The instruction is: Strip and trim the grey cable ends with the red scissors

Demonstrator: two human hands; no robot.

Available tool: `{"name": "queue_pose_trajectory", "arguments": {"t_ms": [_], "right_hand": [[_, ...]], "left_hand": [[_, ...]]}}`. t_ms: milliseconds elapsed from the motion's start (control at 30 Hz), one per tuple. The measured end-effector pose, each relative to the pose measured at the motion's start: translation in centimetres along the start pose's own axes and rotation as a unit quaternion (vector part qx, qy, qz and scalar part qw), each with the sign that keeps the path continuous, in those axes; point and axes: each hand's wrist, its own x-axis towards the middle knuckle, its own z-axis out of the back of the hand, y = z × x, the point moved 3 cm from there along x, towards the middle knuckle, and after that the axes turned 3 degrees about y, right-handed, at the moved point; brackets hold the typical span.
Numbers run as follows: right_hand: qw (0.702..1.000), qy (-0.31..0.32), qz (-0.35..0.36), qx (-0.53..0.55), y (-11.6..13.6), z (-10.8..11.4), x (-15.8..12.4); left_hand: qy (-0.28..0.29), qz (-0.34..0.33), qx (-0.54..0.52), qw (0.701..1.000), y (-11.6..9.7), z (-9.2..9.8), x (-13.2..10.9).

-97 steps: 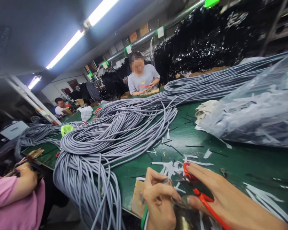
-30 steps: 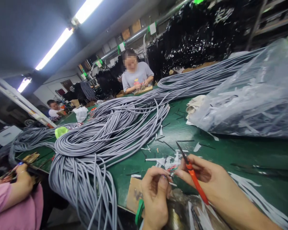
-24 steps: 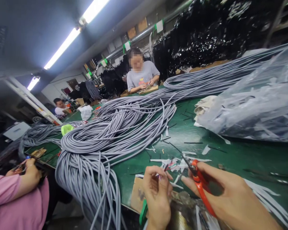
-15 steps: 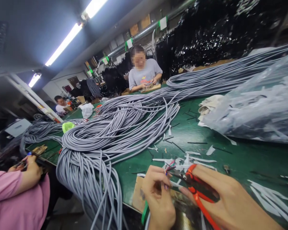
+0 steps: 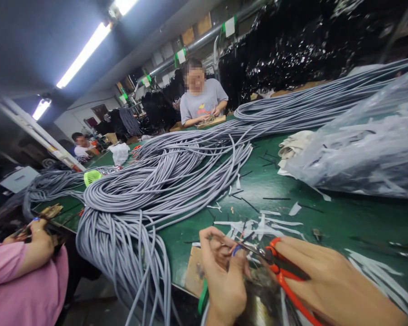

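Observation:
My left hand [image 5: 223, 276] is closed, with thumb and fingertips pinched around thin coloured wire ends, mostly hidden by the fingers. A blue band [image 5: 237, 250] shows at its fingertips. My right hand [image 5: 329, 276] grips orange-red-handled scissors [image 5: 290, 273], their metal blades pointing left to the left fingertips. Whether the blades touch a wire cannot be made out. Below my hands lies a dark, worn block [image 5: 258, 308], and a wooden board [image 5: 193, 271] sits left of my left hand. A curved green piece [image 5: 203, 296] is beside the left wrist.
Grey cable bundles [image 5: 122, 194] run across the green table [image 5: 272, 181] and hang over its edge. White strips [image 5: 261, 226] and black scraps lie ahead. A clear bag [image 5: 367, 149] stands right. Co-workers sit opposite [image 5: 204, 102] and at left [image 5: 23, 280].
My left hand has turned, and the coloured wires that stuck up above its fingers are now mostly hidden. The scissor tips remain by the left fingertips. The whole view has shifted slightly.

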Motion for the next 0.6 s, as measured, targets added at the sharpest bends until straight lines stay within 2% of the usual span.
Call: {"name": "queue_pose_trajectory", "arguments": {"t_ms": [100, 167, 267, 333, 433, 467, 600], "right_hand": [[1.000, 0.012, 0.012, 0.009, 0.0, 0.0, 0.0], [0.999, 0.007, -0.006, 0.037, -0.1, 0.0, 0.3], [0.991, -0.024, -0.090, 0.097, -0.5, 0.4, 0.9], [0.974, 0.000, -0.148, 0.173, -0.8, 0.3, 1.2], [0.934, 0.057, -0.170, 0.311, -0.5, -0.2, 1.5], [0.926, 0.048, -0.168, 0.335, -0.3, -0.2, 1.6], [0.919, -0.052, -0.175, 0.348, 0.1, 0.1, 1.5]], "left_hand": [[-0.048, 0.025, -0.026, 0.998, -0.6, -0.5, 0.1], [-0.088, 0.026, -0.030, 0.995, -1.1, -0.7, 0.2], [-0.118, 0.009, -0.012, 0.993, -1.5, -0.8, 0.1], [-0.121, -0.007, 0.021, 0.992, -1.5, -0.8, 0.0], [-0.093, -0.018, 0.095, 0.991, -1.2, -0.8, -0.1], [-0.072, -0.010, 0.110, 0.991, -1.1, -0.8, -0.1], [0.012, 0.057, 0.090, 0.994, -0.7, -1.2, 0.4]]}}
